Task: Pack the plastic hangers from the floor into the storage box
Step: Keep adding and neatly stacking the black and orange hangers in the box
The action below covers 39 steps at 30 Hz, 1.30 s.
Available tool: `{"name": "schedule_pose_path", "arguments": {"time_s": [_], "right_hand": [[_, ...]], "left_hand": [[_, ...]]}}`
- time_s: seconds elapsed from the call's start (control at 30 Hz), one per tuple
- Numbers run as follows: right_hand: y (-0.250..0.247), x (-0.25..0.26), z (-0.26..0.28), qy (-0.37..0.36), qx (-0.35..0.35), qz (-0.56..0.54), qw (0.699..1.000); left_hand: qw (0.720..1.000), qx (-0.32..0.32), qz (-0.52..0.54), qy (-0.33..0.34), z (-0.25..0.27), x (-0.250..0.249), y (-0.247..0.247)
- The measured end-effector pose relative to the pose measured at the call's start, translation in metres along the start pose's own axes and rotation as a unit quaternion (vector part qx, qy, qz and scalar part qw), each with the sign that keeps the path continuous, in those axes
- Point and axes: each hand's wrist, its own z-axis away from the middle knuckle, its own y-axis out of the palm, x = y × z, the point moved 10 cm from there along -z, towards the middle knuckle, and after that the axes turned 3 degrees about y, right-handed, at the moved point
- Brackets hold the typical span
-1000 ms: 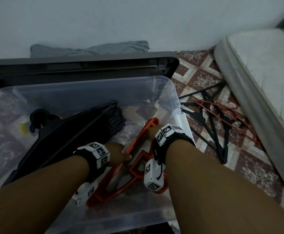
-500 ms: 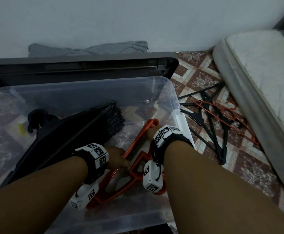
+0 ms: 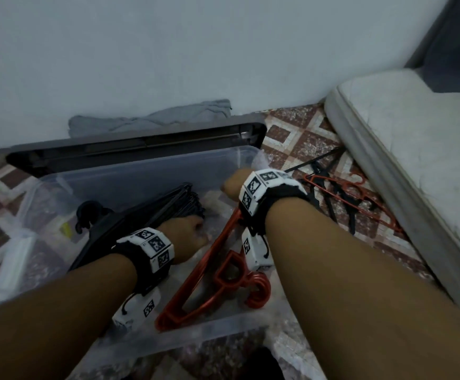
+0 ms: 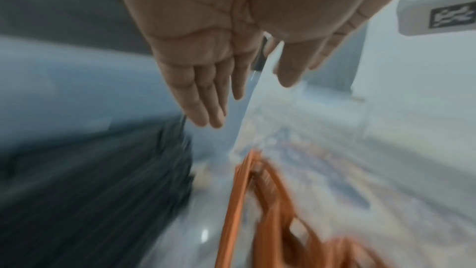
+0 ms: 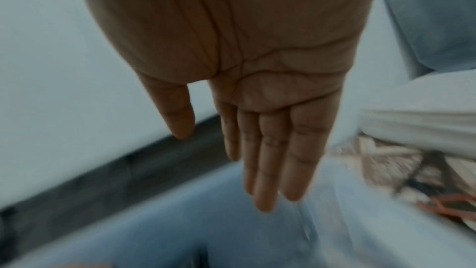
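Note:
A clear storage box (image 3: 146, 171) stands on the floor in front of me. Inside it a stack of black hangers (image 3: 141, 220) lies on the left and several red hangers (image 3: 217, 267) lie at the right, seen orange (image 4: 242, 201) in the left wrist view. My left hand (image 3: 187, 237) hovers inside the box between the two stacks, fingers (image 4: 206, 101) straight and empty. My right hand (image 3: 234, 185) is raised above the box's right side, fingers (image 5: 270, 160) straight, holding nothing. More black and red hangers (image 3: 343, 196) lie on the floor right of the box.
The box's dark lid (image 3: 141, 146) stands behind it against the wall, with a grey folded cloth (image 3: 152, 119) beyond. A white mattress (image 3: 415, 149) borders the floor hangers on the right. The floor is patterned tile (image 3: 291, 127).
Both hands have let go of the red hangers, which now lie in the box. The right hand has risen up and toward the far right; the left hand has lifted and opened.

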Motion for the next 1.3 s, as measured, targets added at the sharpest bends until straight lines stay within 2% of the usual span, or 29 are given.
{"name": "schedule_pose_path", "arguments": {"time_s": [0.07,0.13,0.23,0.37,0.57,0.63,0.77,0.93,1.07,1.2,1.3], "right_hand": [[-0.032,-0.002,0.015,-0.022,-0.052,-0.084,0.995],[-0.069,-0.014,0.047,-0.036,-0.122,-0.159,0.979],[-0.098,-0.062,0.094,-0.044,-0.195,-0.158,0.967],[-0.088,-0.17,0.132,0.051,-0.206,-0.146,0.966],[-0.016,-0.3,0.148,0.188,-0.144,-0.162,0.958],[0.01,-0.326,0.136,0.221,-0.119,-0.152,0.956],[0.043,-0.35,0.09,0.226,-0.095,-0.161,0.956],[0.065,-0.368,0.022,0.243,-0.077,-0.167,0.953],[0.093,-0.38,-0.031,0.247,-0.071,-0.128,0.958],[0.129,-0.388,-0.075,0.231,-0.065,-0.042,0.97],[0.165,-0.395,-0.095,0.202,-0.024,-0.024,0.979]], "left_hand": [[0.998,-0.064,0.006,0.02,0.02,-0.02,-0.035],[0.994,-0.101,0.007,0.04,0.038,-0.045,-0.063],[0.99,-0.126,0.002,0.065,0.061,-0.087,-0.084],[0.987,-0.116,-0.021,0.111,0.078,-0.148,-0.079],[0.981,-0.089,-0.051,0.165,0.067,-0.221,-0.058],[0.98,-0.074,-0.063,0.176,0.053,-0.24,-0.053],[0.976,-0.061,-0.08,0.195,0.012,-0.276,-0.053],[0.971,-0.071,-0.107,0.201,-0.063,-0.316,-0.079],[0.962,-0.082,-0.156,0.21,-0.127,-0.338,-0.09],[0.952,-0.095,-0.193,0.218,-0.177,-0.346,-0.089],[0.946,-0.099,-0.212,0.223,-0.207,-0.347,-0.078]]}}
